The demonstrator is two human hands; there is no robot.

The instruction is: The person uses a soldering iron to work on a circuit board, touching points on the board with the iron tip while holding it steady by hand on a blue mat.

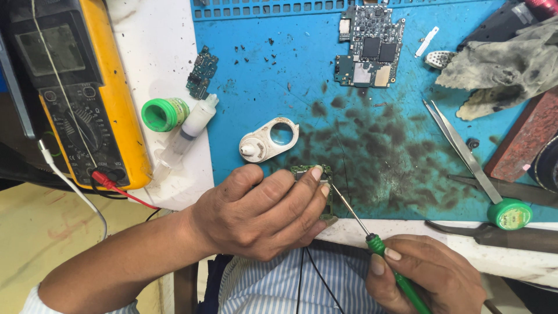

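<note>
My left hand (261, 212) rests at the near edge of the blue work mat (261, 75) and pinches a small green circuit board (306, 170) between thumb and fingers; most of the board is hidden under them. My right hand (427, 273) grips a green-handled screwdriver (378, 243), whose thin metal shaft slants up-left with its tip touching the board's right edge. A larger bare circuit board (370, 46) lies at the far middle of the mat.
A yellow multimeter (122, 93) with red lead stands at the left. Beside it are a green pot (164, 114), a syringe (186, 136) and a small board (201, 72). A white ring-shaped plastic piece (268, 139), tweezers (459, 145), a green-capped jar (510, 213) and a dirty cloth (505, 64) lie around.
</note>
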